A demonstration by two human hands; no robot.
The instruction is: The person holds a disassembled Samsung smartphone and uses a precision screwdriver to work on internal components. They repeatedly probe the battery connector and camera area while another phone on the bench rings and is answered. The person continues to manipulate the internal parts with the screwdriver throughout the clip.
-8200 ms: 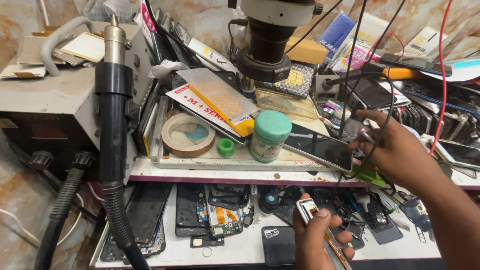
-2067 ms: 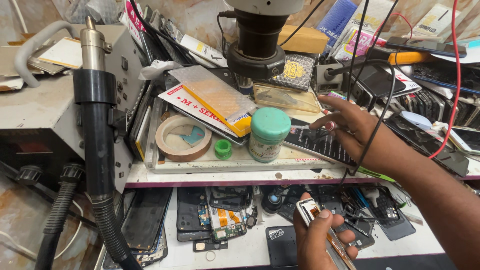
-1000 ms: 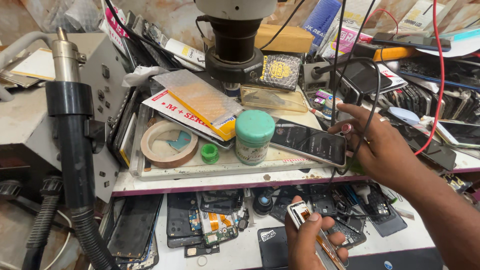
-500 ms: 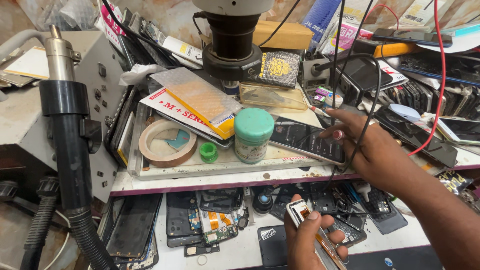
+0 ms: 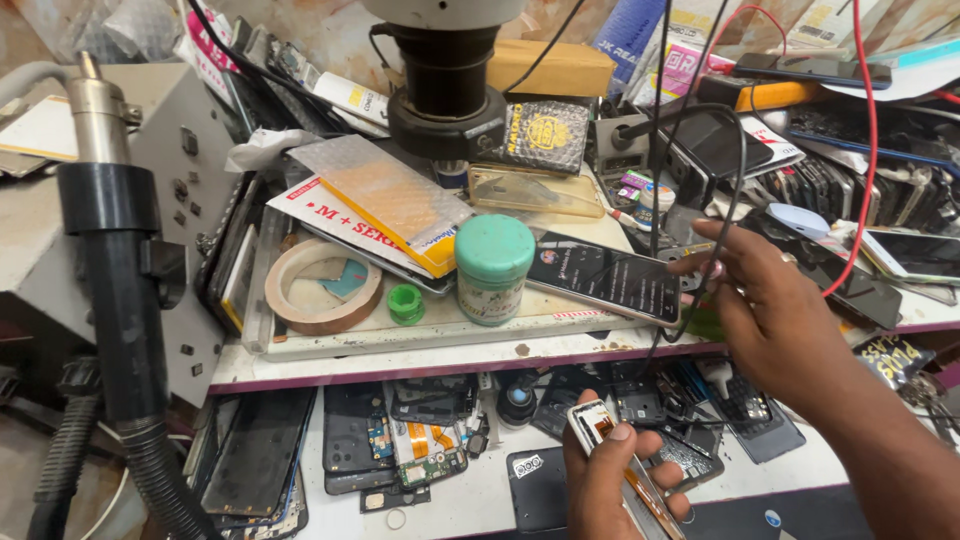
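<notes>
My left hand (image 5: 607, 478) is at the bottom centre, shut on a small phone body (image 5: 592, 424) with a pale frame, held upright above the lower shelf. My right hand (image 5: 770, 315) reaches in from the right. Its fingertips pinch a thin black cable (image 5: 737, 200) right at the right end of a black smartphone (image 5: 606, 279). That phone lies flat on the upper work plate (image 5: 440, 330). The cable loops under my right fingers and runs up out of view.
A green-lidded jar (image 5: 493, 269), a tape roll (image 5: 323, 287) and a small green cap (image 5: 406, 303) sit left of the phone. A microscope (image 5: 445, 80) hangs above. A hot-air gun (image 5: 115, 240) stands at the left. Several phone parts (image 5: 400, 445) cover the lower shelf.
My right hand has stayed at the phone's right end, closing its fingertips on the cable. My left hand keeps hold of the small phone body. The view has drifted slightly.
</notes>
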